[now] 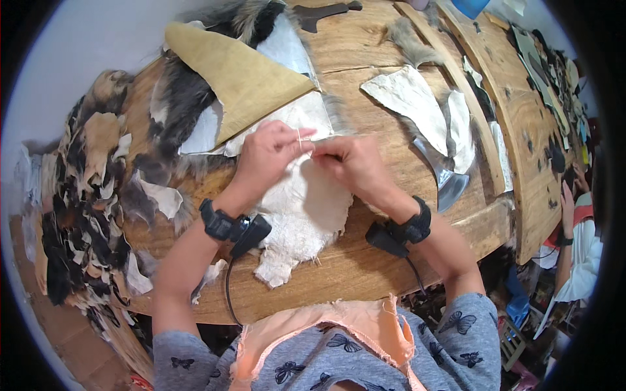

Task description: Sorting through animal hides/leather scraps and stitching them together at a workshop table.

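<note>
Wooden and round, the big brown table (365,267) is covered with bits of fur and skin. A white piece of animal hide with its bare side up (303,195) lies in the middle of it, right in front of the person, with its lower end hanging near the table's edge.

Both hands rest on top of this hide. The left hand (267,153) pinches a thin pale thread (299,138) between thumb and finger, and the thread stands up a little. The right hand (349,159) is curled tight, with its fingers pressed together just beside the left ones, almost touching. It is too small to tell if it holds a needle. Each wrist wears a black band with a small black box (228,225).

Just behind the hands, a tan suede triangle (241,78) lies partly over the white hide. Grey and black fur (182,98) sits beside it. To the right lie more white hide scraps (414,98) and a shiny metal curved blade (447,179), near the right hand. A heap of brown, black and white fur scraps (85,195) fills the left side of the table. Another person in a white top (577,254) sits far to the right.
</note>
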Available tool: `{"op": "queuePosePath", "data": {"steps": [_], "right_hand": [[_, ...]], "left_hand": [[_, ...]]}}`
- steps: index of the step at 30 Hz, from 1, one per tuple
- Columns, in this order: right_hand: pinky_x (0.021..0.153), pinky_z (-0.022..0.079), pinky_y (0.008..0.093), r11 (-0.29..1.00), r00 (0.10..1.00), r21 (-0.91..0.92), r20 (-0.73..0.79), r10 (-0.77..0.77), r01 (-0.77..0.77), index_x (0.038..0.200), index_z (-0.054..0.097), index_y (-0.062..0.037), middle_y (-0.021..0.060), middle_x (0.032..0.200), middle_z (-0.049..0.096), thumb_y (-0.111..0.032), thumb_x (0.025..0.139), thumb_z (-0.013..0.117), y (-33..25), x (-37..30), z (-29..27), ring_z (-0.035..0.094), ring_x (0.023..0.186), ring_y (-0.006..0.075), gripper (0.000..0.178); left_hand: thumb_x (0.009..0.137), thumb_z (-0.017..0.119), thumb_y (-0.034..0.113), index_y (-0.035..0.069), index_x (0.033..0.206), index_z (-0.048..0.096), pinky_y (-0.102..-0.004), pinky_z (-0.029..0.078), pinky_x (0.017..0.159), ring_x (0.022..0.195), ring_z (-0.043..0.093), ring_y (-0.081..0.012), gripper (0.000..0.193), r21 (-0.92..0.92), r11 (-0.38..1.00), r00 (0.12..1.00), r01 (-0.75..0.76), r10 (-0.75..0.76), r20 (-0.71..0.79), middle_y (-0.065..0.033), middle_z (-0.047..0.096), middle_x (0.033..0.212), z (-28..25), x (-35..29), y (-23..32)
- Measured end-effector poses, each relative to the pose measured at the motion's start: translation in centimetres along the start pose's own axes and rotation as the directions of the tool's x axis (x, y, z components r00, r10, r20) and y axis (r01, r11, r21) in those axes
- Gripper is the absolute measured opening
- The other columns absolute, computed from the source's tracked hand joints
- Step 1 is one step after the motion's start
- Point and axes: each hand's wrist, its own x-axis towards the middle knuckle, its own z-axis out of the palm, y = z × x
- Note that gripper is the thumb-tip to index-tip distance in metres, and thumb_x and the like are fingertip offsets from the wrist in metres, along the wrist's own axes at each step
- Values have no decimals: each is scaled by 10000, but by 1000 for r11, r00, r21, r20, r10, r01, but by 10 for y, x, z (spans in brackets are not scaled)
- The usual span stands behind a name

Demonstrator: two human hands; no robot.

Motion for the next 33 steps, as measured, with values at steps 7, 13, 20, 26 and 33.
{"op": "queuePosePath", "data": {"steps": [7,13,20,26,33], "right_hand": [[568,475,354,900,965,-366,-18,-262,237,761,667,-44,132,707,621,-37,723,585,4,-25,-27,602,636,289,91],[533,437,261,945,914,275,311,-260,175,806,669,-26,69,706,628,-7,714,659,-16,-58,-83,578,601,144,94],[531,415,247,897,979,393,103,175,-202,803,649,1,56,680,614,14,740,651,-1,-85,-96,550,583,109,64],[512,418,281,982,992,-175,-83,-93,77,789,644,-22,96,637,574,45,687,641,-18,-93,-85,553,557,205,122],[496,428,333,959,989,-279,150,-15,56,712,666,-25,113,632,584,-81,687,701,-49,-107,-99,574,548,259,70]], "left_hand": [[794,605,110,9,864,634,-296,413,682,762,536,-177,126,252,967,997,-36,53,-59,-81,558,775,18,18,-14],[801,595,83,1,864,610,-284,432,659,742,565,-182,105,274,958,993,-85,104,-58,-92,582,814,13,22,-17],[758,699,95,-10,823,693,-226,489,565,643,610,-84,124,-230,972,934,50,37,355,-79,674,769,21,37,-14],[772,692,88,-30,823,687,-222,508,584,654,619,-85,129,-330,933,940,141,-22,341,-78,668,731,30,38,-10],[799,639,103,-26,837,660,-251,495,614,688,606,-120,136,-162,987,955,-8,56,291,-90,643,795,23,24,-2]]}}
